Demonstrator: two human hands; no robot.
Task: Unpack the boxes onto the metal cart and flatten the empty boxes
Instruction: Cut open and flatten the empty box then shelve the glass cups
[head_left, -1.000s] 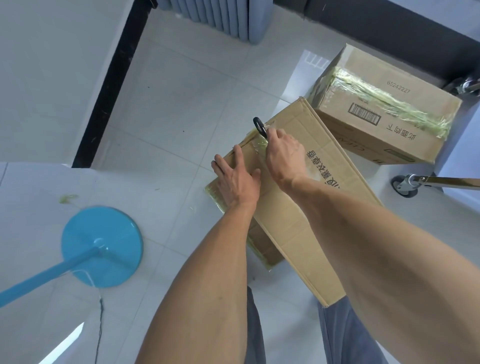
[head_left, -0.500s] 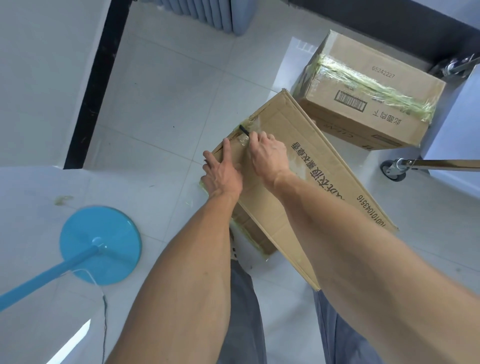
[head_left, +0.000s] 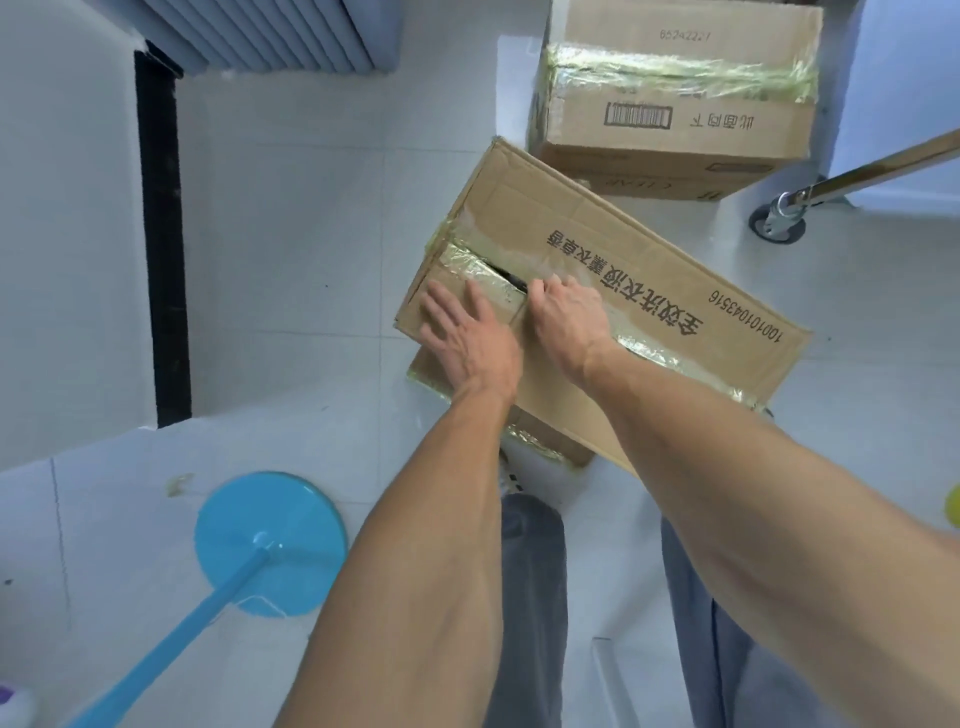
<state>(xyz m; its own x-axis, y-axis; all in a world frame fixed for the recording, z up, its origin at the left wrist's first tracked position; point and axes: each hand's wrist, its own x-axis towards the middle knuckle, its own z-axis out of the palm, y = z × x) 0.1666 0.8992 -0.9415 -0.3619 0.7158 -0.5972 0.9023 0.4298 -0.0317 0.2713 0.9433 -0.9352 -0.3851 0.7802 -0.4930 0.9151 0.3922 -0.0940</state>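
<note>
A long cardboard box (head_left: 649, 312) with black printed text lies on the floor, sealed with yellowish tape. Its taped seam is split at the left end, where a dark gap shows. My left hand (head_left: 467, 332) presses flat on the flap beside the seam. My right hand (head_left: 566, 317) is curled round a black cutting tool (head_left: 511, 278) that sits in the seam, mostly hidden by my fingers. A second taped box (head_left: 675, 104) with a barcode stands just beyond. Only a caster (head_left: 779, 221) and a metal bar (head_left: 883, 166) of the cart show at the right.
A blue round stand base (head_left: 270, 543) with its pole lies at the lower left on the tiled floor. A white wall with a black edge strip (head_left: 161, 234) is at the left, and a ribbed radiator (head_left: 270, 36) at the top. My legs are below the box.
My right hand has drawn the tool along the seam toward me, leaving a slit in the tape behind it. My left hand has shifted along the flap, and my view now looks more steeply down.
</note>
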